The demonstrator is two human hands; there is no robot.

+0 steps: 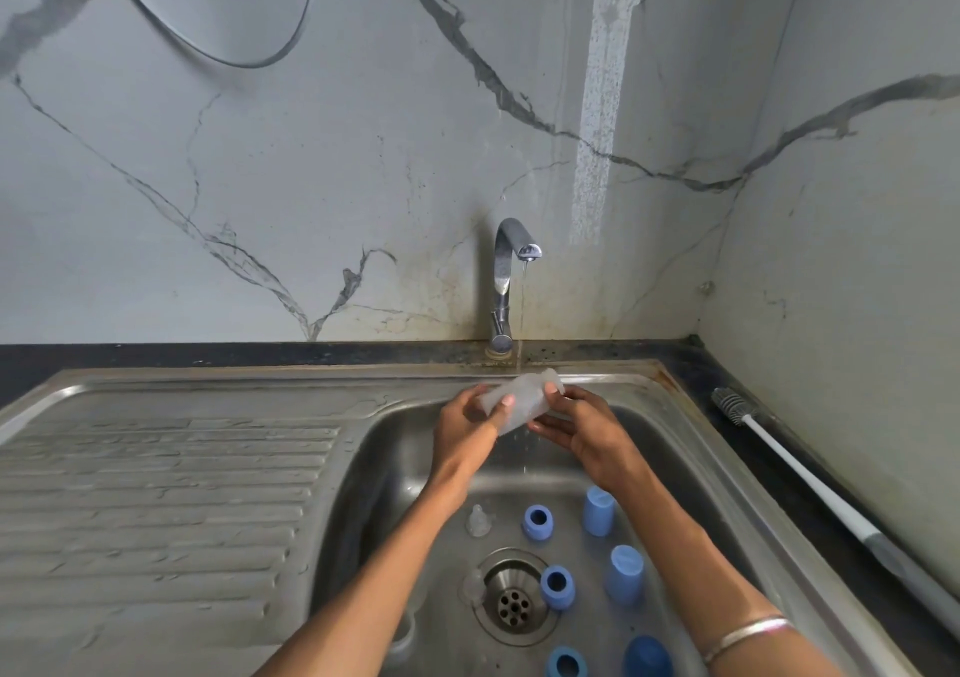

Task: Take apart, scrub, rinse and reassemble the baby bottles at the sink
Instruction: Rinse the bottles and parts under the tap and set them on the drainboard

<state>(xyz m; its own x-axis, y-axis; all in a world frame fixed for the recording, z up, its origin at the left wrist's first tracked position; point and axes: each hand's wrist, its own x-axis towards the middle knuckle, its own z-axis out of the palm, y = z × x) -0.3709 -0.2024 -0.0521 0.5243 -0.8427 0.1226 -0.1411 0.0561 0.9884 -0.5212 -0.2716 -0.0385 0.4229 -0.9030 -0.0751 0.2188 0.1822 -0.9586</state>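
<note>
Nearest the lens, at the bottom edge, a blue collar ring (566, 665) and a darker blue domed cap (647, 658) lie on the sink basin (405, 468) floor, partly cut off by the frame; just beyond them the round drain strainer (514, 604) sits with a second blue ring (557, 586) touching its right rim and a blue cap (625, 573) standing further right; farther back a third ring (537, 522), another cap (598, 510) and a clear silicone nipple (478, 520) rest between the two forearms; what may be a clear bottle lies by the left forearm, too faint to tell; above all this the translucent bottle body (514, 402) is held tilted under the thin water stream (521, 312) from the chrome tap (506, 281), the left hand (467, 421) curled round its lower end with thumb on top, the right hand (571, 424) pinching its upper end, fingers cupped beneath; a silver bangle (748, 636) circles the right forearm; left of the basin the ribbed draining board (156, 494) spreads wide and bare; right of the rim, on the narrow dark counter (810, 510) hard against the marbled wall (857, 286), a long white-handled bottle brush (800, 473) lies with its bristles toward the back corner.
</note>
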